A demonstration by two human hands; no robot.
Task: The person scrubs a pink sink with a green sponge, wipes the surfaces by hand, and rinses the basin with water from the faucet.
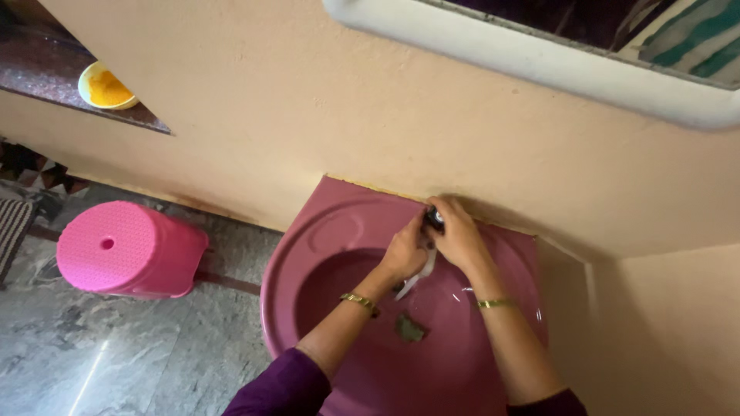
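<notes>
A person leans over a dark pink wash basin fixed to a peach wall, seen from above. Both forearms reach in from 6 o'clock toward the back rim of the basin at 12 o'clock, where a small dark tap sits against the wall.

The right hand covers the tap from the 3 o'clock side, its fingers curled closed around it, hiding most of it. The left hand sits touching the right at its 9 o'clock side, just below the tap, fingers bent inward; whether they grip anything cannot be told. A thin white stream of water runs from under the hands, its long axis slanting from the tap down toward 7 o'clock into the bowl. Each wrist wears a gold bangle, and purple sleeves show at the bottom edge.

In the bowl, near the drain at 6 o'clock of the hands, lies a small dark green scrap.

Around: a pink plastic stool stands on the grey stone floor well apart at 9 o'clock. At 10 o'clock a dark shelf carries a yellow bowl. A white-framed mirror hangs on the wall at 1 o'clock.
</notes>
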